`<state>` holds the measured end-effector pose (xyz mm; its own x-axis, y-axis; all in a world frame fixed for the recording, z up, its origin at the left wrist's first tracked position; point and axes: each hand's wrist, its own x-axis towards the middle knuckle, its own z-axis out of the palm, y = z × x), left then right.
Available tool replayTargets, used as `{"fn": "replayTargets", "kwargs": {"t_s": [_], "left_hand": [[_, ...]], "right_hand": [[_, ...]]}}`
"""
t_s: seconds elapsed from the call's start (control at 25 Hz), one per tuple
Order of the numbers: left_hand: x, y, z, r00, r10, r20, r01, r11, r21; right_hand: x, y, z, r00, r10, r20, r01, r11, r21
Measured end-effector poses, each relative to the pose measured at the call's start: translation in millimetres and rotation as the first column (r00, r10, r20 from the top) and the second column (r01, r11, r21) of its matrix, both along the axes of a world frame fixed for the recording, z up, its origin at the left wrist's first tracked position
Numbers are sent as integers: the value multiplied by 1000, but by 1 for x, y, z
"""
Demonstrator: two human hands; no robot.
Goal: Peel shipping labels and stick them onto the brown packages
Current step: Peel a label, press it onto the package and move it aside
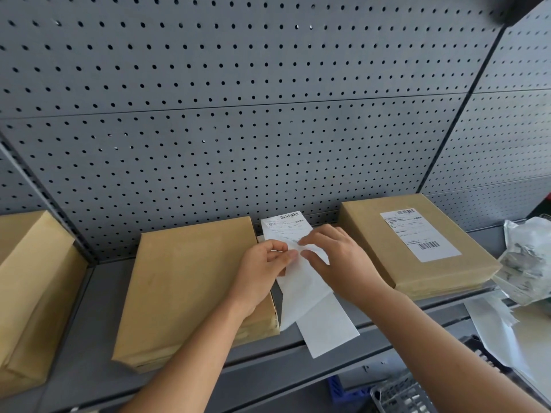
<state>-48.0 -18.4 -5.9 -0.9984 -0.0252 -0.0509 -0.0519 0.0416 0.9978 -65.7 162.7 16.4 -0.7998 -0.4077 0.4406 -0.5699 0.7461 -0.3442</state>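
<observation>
Because the bare brown package lies flat on the shelf and looks stiff and heavy, it should stay put under pressing. Just right of it, the shipping label and its slick backing strip are thin, limp and quick to crease. Left hand and right hand each pinch the label with curled fingers mid-sheet, where the layers look to be parting.
</observation>
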Motion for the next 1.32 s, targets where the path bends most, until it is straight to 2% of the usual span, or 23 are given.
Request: {"fn": "replayTargets", "kwargs": {"t_s": [0.24,0.64,0.88,1.08,1.32], "left_hand": [[4,-2,1,999,-31,-18,32,998,60],[7,-1,0,995,-63,-72,64,998,14],[9,0,-1,994,-62,-85,59,998,-37],[9,-1,0,991,-87,-99,81,995,-62],[10,0,1,991,-97,-88,93,995,-44]], "right_hand": [[-3,-5,1,1000,24,1,-24,1000,-4],[1,-6,0,996,-24,-90,31,997,72],[0,-3,0,999,-42,-12,43,999,27],[2,0,0,998,38,52,-36,999,-39],[-1,-2,1,997,8,-79,-6,1000,28]]}}
